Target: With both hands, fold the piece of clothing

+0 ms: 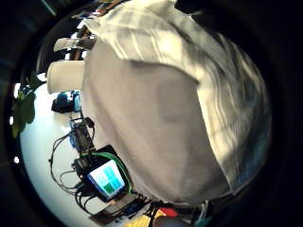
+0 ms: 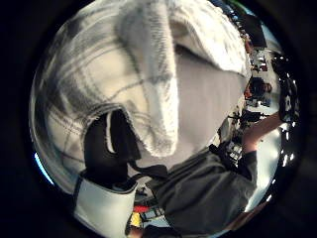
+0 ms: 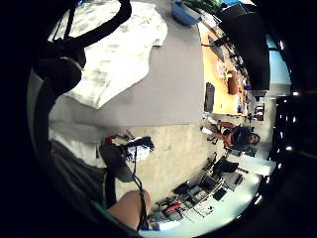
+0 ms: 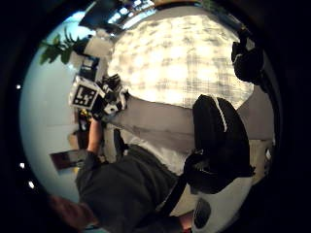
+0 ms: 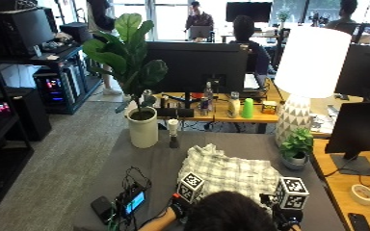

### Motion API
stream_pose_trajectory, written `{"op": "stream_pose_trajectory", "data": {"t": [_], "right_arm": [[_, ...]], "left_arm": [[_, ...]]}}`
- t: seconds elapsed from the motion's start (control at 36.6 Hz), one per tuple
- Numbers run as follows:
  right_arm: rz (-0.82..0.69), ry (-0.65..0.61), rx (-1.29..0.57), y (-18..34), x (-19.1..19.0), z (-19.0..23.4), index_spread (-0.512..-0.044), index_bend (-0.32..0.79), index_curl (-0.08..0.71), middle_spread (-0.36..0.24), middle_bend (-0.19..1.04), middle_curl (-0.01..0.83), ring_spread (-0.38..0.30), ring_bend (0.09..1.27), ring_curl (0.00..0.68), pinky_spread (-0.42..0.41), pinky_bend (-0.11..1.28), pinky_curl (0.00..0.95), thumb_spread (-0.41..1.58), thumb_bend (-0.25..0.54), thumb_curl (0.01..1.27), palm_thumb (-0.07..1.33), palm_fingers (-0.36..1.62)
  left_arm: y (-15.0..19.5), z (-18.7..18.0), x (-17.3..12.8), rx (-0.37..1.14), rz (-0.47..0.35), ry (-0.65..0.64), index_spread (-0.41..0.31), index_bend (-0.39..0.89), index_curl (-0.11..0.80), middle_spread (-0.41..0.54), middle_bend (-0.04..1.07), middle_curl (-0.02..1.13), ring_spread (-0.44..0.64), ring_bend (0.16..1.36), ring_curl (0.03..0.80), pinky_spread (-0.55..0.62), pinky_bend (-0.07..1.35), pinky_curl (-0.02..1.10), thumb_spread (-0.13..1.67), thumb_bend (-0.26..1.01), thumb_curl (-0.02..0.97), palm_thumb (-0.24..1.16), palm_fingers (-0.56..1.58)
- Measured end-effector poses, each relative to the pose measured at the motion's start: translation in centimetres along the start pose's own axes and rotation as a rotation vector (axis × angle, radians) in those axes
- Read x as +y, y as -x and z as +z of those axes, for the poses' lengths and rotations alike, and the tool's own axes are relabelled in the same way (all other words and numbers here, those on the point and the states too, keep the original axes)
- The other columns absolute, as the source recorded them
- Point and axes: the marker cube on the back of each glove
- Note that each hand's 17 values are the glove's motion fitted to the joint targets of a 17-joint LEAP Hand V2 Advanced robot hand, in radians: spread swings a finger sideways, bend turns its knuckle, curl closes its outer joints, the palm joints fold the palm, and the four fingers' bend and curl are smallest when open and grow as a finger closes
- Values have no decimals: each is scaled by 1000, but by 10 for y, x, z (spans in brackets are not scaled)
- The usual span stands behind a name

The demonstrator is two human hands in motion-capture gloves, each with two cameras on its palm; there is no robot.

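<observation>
From where I sit the plaid shirt (image 5: pixel 231 172) is lying spread on the grey table (image 5: pixel 140 163). My left hand (image 5: pixel 180 207) has curled fingers (image 2: pixel 106 144) pinching the edge nearest me, cloth draped right over its palm. Right hand (image 5: pixel 281 217) hovers beside the hem, can't tell its fingers

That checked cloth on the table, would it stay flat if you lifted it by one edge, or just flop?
Probably flop. The plaid garment lies rumpled on the grey table, and in the left thumb side palm view an edge of it curls over in a soft fold. It looks thin, so likely light, and would likely bunch rather than slide when pushed.
</observation>
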Motion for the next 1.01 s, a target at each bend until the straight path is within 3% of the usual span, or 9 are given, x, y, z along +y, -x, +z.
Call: {"op": "stream_pose_trajectory", "data": {"t": [0.08, 0.16, 0.33, 0.46, 0.6, 0.79, 0.82, 0.85, 1.01], "right_arm": [[-13, 24, -5, 3, -4, 10, -204, 122, 290, -50, 242, 406, -122, 452, 391, 12, 203, 339, 1309, 216, 288, 653, 1022], [-37, 66, -1, 7, -11, 28, -204, 123, 291, -50, 235, 410, -123, 445, 393, 12, 201, 344, 1312, 204, 292, 659, 1019], [-73, 152, 43, 17, -26, 67, -223, 83, 277, -51, 228, 420, -115, 404, 392, 26, 225, 363, 1313, 178, 300, 666, 906], [-64, 181, 106, 9, -57, 113, -253, 62, 263, -49, 190, 422, -90, 348, 405, 71, 294, 400, 1255, 132, 311, 659, 611], [-38, 52, 75, 4, -72, 117, -246, 81, 234, -49, 175, 410, -82, 368, 387, 84, 325, 388, 1199, 117, 336, 710, 619], [0, -99, 52, -2, -69, 97, -245, 128, 235, -116, 214, 425, -170, 511, 395, -112, 460, 393, 1017, 171, 439, 939, 1165], [-4, -98, 49, -4, -70, 96, -244, 103, 235, -113, 194, 422, -170, 500, 399, -106, 451, 395, 1016, 165, 440, 942, 1038], [-12, -94, 49, -6, -70, 96, -244, 151, 255, -126, 233, 443, -181, 537, 425, -137, 479, 420, 968, 163, 457, 963, 1203], [-104, 9, 29, -3, -48, 66, -244, 171, 301, -140, 277, 479, -207, 585, 470, -197, 556, 470, 805, 121, 513, 1004, 1260]], "left_arm": [[2, -1, -10, -39, -7, -25, 94, 137, 232, 295, 210, 200, 363, 622, 293, 413, 443, 321, 1088, 61, 277, 326, 68], [4, -2, -25, -121, -25, -84, 29, 219, 269, 199, 245, 225, 281, 613, 289, 388, 385, 304, 1146, 76, 288, 368, 243], [9, -6, -49, -193, -82, -262, -130, 500, 379, -47, 304, 267, 18, 522, 265, 184, 221, 264, 1283, 131, 304, 468, 708], [10, -22, -55, -147, -113, -329, -177, 310, 360, -173, 352, 318, -181, 548, 290, -75, 327, 304, 1398, 158, 291, 494, 994], [16, -24, -64, -176, -110, -351, -199, 176, 357, -240, 402, 374, -265, 527, 322, -188, 314, 332, 1483, 176, 273, 500, 1058], [14, -32, -40, -166, -103, -327, -196, 84, 332, -279, 477, 439, -311, 516, 355, -269, 314, 357, 1588, 201, 244, 490, 1092], [14, -33, -36, -163, -97, -325, -196, 102, 334, -282, 463, 438, -316, 513, 356, -269, 307, 356, 1593, 203, 239, 486, 1081], [13, -34, -32, -160, -91, -321, -196, 85, 327, -286, 483, 451, -318, 516, 362, -280, 312, 360, 1604, 206, 235, 480, 1092], [6, -52, 3, -174, -1, -337, -193, 72, 300, -303, 511, 483, -330, 546, 388, -310, 335, 377, 1623, 227, 215, 458, 1106]]}}
